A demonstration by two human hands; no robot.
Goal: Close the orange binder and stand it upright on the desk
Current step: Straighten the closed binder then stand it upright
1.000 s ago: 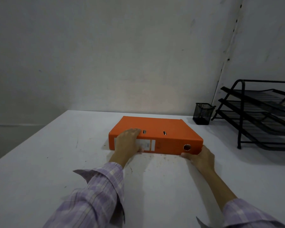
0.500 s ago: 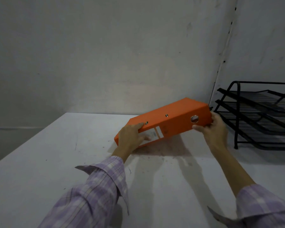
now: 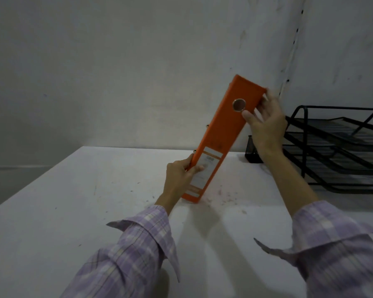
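Leaning: the orange binder point(image 3: 221, 138) is standing closed on its lower end on the desk point(image 3: 73, 211), tilting with its top toward the right — not upright.
Spine: it is facing the camera, showing a metal-rimmed finger hole point(image 3: 239, 104) near the top and a white label point(image 3: 202, 173) near the bottom.
Left hand: the left hand point(image 3: 180, 177) is gripping the binder low on its left edge, thumb lying across the label.
Right hand: the right hand point(image 3: 265, 123) is holding the binder's upper right edge, thumb tip pressing the spine just below the hole, fingers curling behind.
Sleeves: both arms are wearing lilac plaid sleeves point(image 3: 138, 250).
Behind: a black mesh pen cup point(image 3: 251, 152) is sitting just right of the binder — partly hidden by the right wrist.
Far right: a black wire tray rack point(image 3: 340, 151) is standing on the desk.
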